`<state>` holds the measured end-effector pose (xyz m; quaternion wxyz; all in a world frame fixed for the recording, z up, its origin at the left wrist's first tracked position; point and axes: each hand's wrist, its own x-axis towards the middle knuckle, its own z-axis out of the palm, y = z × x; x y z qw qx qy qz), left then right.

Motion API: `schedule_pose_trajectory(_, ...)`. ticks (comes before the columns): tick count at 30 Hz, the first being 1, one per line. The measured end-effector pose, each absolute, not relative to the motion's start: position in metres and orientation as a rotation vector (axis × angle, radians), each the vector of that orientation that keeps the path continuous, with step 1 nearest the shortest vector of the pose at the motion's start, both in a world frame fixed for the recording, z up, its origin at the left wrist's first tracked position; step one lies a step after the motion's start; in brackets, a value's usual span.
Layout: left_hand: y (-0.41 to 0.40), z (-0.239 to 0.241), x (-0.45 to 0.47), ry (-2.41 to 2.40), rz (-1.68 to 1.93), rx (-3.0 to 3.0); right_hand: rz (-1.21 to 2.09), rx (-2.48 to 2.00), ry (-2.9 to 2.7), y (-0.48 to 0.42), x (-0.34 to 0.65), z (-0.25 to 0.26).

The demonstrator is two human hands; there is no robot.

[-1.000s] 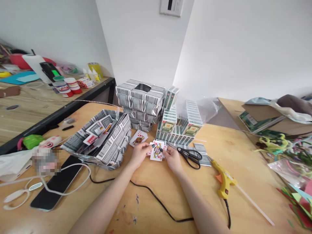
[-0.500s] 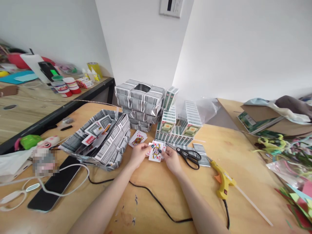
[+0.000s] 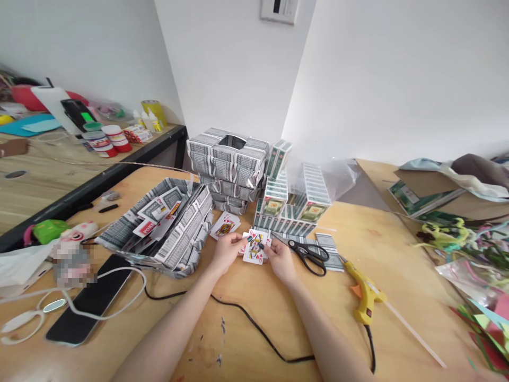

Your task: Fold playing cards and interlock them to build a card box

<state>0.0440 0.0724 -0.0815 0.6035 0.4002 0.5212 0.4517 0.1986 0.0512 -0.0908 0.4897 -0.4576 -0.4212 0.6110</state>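
Observation:
My left hand (image 3: 227, 251) and my right hand (image 3: 279, 258) both pinch a small fan of playing cards (image 3: 255, 246), a red queen face up on top, just above the wooden table (image 3: 254, 318). Another face card (image 3: 225, 226) lies on the table beyond my left hand. A basket made of folded cards (image 3: 167, 228) sits tipped at the left with loose cards inside. A tall box built of cards (image 3: 228, 167) stands behind, beside stacked green card packs (image 3: 290, 204).
Black scissors (image 3: 309, 254) lie right of my right hand and a yellow glue gun (image 3: 365, 294) further right, its black cable (image 3: 254, 326) crossing in front. A phone (image 3: 89, 302) with a white cord lies at the left. Craft clutter fills the right edge.
The hands and cards have barely shifted; my fingers have adjusted the cards slightly. Nothing else has moved.

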Motion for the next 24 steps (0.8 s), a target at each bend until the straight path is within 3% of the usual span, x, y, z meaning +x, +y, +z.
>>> schedule_pose_trajectory(24,0.0705,-0.0816,0.0422,1.185,1.040,0.971,1.462,-1.140,-1.060,0.0509,0.1989,-0.0920)
